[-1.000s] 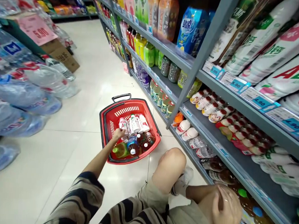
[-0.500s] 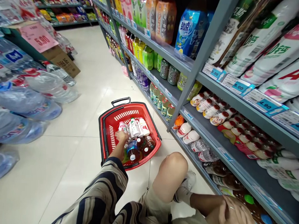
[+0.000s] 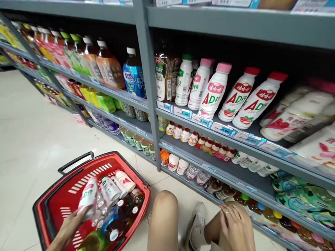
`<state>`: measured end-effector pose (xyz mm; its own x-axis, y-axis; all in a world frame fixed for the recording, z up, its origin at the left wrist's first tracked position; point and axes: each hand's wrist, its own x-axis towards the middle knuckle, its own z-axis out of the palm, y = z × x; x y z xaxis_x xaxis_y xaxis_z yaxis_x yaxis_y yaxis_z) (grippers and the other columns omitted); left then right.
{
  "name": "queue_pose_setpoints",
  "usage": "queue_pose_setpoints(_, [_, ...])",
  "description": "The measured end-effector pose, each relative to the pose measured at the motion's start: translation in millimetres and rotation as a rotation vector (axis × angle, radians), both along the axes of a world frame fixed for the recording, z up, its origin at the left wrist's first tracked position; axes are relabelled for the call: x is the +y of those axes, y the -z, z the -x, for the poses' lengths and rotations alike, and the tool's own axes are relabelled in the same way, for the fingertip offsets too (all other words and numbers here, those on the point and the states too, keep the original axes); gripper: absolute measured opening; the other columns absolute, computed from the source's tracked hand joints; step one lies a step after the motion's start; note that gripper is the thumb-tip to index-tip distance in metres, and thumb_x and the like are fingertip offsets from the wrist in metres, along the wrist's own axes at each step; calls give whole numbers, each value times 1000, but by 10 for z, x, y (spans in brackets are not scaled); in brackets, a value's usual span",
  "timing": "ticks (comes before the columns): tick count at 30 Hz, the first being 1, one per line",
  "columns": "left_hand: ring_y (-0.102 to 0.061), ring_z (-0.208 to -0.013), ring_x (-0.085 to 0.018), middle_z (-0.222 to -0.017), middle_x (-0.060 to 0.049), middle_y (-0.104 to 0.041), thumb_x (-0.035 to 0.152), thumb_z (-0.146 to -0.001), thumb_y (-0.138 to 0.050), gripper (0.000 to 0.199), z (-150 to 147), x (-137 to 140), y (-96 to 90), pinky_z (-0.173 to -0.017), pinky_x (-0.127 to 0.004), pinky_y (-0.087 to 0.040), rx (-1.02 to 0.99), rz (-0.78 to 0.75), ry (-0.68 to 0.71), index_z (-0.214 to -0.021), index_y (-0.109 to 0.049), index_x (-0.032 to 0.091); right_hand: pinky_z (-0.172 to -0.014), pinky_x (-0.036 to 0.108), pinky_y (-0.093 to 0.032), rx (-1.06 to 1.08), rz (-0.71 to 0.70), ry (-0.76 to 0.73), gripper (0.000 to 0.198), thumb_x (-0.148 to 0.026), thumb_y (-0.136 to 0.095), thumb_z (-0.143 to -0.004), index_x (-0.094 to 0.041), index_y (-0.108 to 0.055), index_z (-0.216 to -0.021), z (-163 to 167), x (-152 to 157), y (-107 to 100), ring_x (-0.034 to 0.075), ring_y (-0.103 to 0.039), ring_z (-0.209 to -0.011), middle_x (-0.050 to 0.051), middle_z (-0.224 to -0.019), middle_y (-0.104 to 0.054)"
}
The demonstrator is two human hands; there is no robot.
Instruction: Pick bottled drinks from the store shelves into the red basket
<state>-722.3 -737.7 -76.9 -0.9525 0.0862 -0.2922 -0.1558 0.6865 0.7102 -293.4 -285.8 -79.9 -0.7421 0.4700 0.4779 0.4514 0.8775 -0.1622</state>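
Observation:
My left hand (image 3: 73,222) grips a white milk drink bottle (image 3: 88,196) with a pink cap and label, inside the red shopping basket (image 3: 59,194). Beside it lie a green-capped white bottle (image 3: 110,189) and a red-labelled white bottle (image 3: 125,180). Dark drink bottles (image 3: 115,226), one with a blue label, fill the basket's near right part, and a green-labelled bottle (image 3: 92,243) lies closest to me. My right hand (image 3: 236,226), a ring on one finger, rests on my right knee with its fingers stretched out and nothing in it.
A grey shelf unit (image 3: 154,84) runs along the right. White bottles with pink and red caps (image 3: 213,91) stand on its middle shelf, small drink packs (image 3: 211,146) lower down. The basket sits on pale floor tiles (image 3: 14,141). My bent knee (image 3: 165,210) is close beside it.
The view has swung right and now faces the shelves. My left hand, earlier reaching among the bottles, now holds the pink-capped bottle tilted up within the basket. My right hand stays on the knee.

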Motion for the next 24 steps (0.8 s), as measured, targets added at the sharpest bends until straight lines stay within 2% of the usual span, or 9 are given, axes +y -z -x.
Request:
queue_pose_setpoints(3, [-75, -117, -45, -89, 1, -85, 63, -55, -79, 43, -227, -192, -190, -107, -58, -59, -67, -227, -132, -90, -78, 37, -103, 54, -58, 104, 381, 19, 30, -38, -56, -104, -25, -82, -108, 200, -182, -224, 33, -77, -108, 10, -114, -82])
queue_pose_setpoints(6, [-75, -117, -46, -96, 6, -85, 55, -51, -80, 58, -570, 34, -459, -101, -60, -62, -128, -364, -47, -109, -80, 47, -101, 50, -62, 170, 874, -61, 38, -49, -54, -107, -24, -79, -122, 592, -559, -660, 30, -75, -115, 13, -128, -78])
queue_pose_setpoints(8, [-78, -108, -46, -95, 5, -85, 58, -50, -80, 64, -870, 402, -638, -91, -61, -64, -204, -513, 22, -113, -79, 49, -110, 51, -57, 152, 1044, -222, 39, -51, -58, -106, -27, -75, -131, 921, -803, -1032, 28, -73, -118, 11, -134, -75])
queue_pose_setpoints(10, [-77, -106, -48, -100, -4, -85, 63, -48, -83, 71, -1180, 868, -841, -91, -62, -64, -248, -668, 114, -115, -80, 41, -113, 50, -54, 183, 1112, -414, 46, -51, -65, -103, -29, -67, -143, 1225, -966, -1437, 26, -72, -118, 10, -138, -73])
queue_pose_setpoints(13, [-74, -116, -46, -121, -11, -81, 69, -51, -89, 80, -1530, 1552, -1259, -103, -57, -60, -261, -832, 407, -119, -79, 30, -108, 43, -58, 328, 1216, -622, 67, -57, -77, -94, -27, -58, -151, 1504, -1023, -2033, 25, -71, -121, 11, -146, -68])
queue_pose_setpoints(15, [-71, -125, -43, -132, -11, -77, 74, -57, -89, 87, -1647, 1893, -1590, -110, -52, -57, -210, -900, 592, -129, -75, 29, -103, 41, -61, 395, 1254, -622, 69, -61, -81, -89, -25, -62, -145, 1546, -963, -2369, 26, -73, -117, 11, -141, -70])
queue_pose_setpoints(17, [-68, -129, -39, -138, -10, -74, 76, -62, -89, 90, -1691, 2117, -1883, -113, -47, -56, -180, -953, 724, -137, -72, 29, -101, 41, -62, 426, 1228, -573, 66, -62, -82, -88, -23, -66, -138, 1500, -873, -2626, 27, -73, -116, 10, -137, -73])
queue_pose_setpoints(20, [-72, -117, -34, -134, -13, -75, 79, -75, -80, 87, -1678, 2297, -2128, -102, -41, -59, -197, -1052, 807, -140, -71, 23, -103, 44, -61, 483, 1179, -528, 61, -59, -84, -87, -24, -70, -134, 1372, -763, -2836, 29, -73, -117, 9, -138, -72])
queue_pose_setpoints(24, [-74, -88, -22, -123, -14, -79, 68, -94, -69, 70, -1640, 2413, -2153, -73, -28, -58, -205, -1132, 705, -142, -70, 16, -107, 46, -60, 540, 1216, -536, 62, -53, -88, -85, -23, -69, -137, 1285, -724, -2845, 30, -73, -121, 11, -139, -73])
